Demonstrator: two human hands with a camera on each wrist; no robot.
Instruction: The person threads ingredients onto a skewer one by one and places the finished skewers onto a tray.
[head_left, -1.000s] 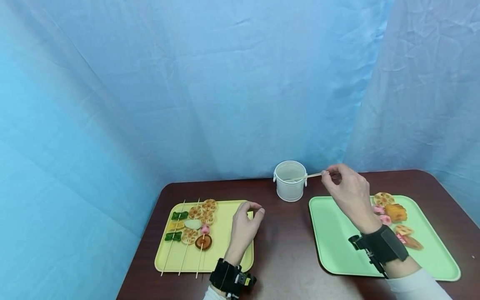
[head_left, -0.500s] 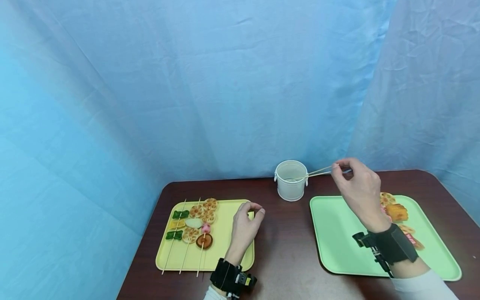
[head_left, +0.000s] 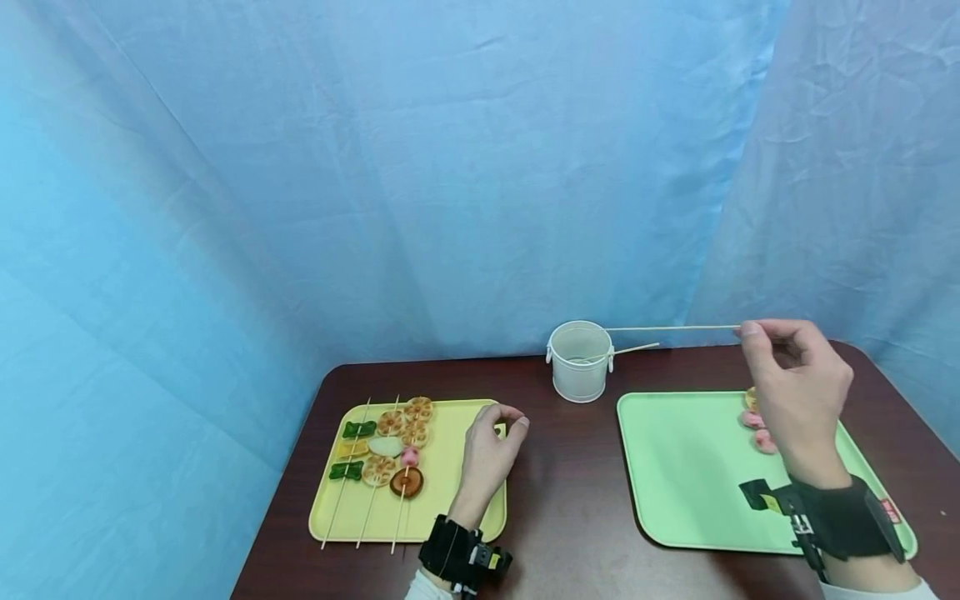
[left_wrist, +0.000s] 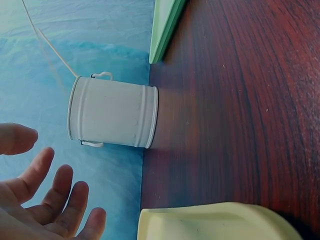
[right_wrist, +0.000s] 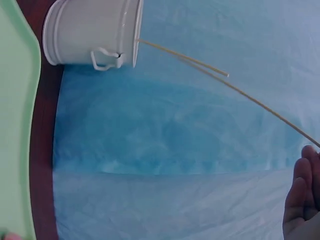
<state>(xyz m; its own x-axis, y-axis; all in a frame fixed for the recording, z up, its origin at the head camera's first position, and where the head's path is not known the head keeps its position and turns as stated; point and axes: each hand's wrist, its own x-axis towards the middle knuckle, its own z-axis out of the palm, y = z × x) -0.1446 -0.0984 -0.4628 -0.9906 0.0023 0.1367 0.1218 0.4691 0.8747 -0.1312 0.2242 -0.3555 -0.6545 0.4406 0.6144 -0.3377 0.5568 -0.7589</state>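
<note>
My right hand [head_left: 802,387] pinches one end of a thin wooden skewer [head_left: 675,327] above the green tray's far side. The skewer stretches level to the left, its far tip close to the rim of a small white bucket [head_left: 580,379]. A second skewer [head_left: 637,347] leans in the bucket and sticks out to the right, also seen in the right wrist view [right_wrist: 185,56]. Over the right part of the yellow tray [head_left: 450,492], my left hand [head_left: 489,454] holds nothing, thumb and index finger bent but apart. In the left wrist view its fingers [left_wrist: 62,200] are spread beside the bucket.
Three loaded food skewers lie on the yellow tray, with green pieces [head_left: 347,471], lotus-root slices [head_left: 380,471] and a mushroom slice [head_left: 407,482]. On the green tray [head_left: 690,483], pink pieces [head_left: 765,442] show beside my right arm, which hides other food. A blue curtain [head_left: 480,183] hangs behind.
My right hand has moved right, drawing one skewer up and away from the bucket while the other stays in it. My left hand has kept still.
</note>
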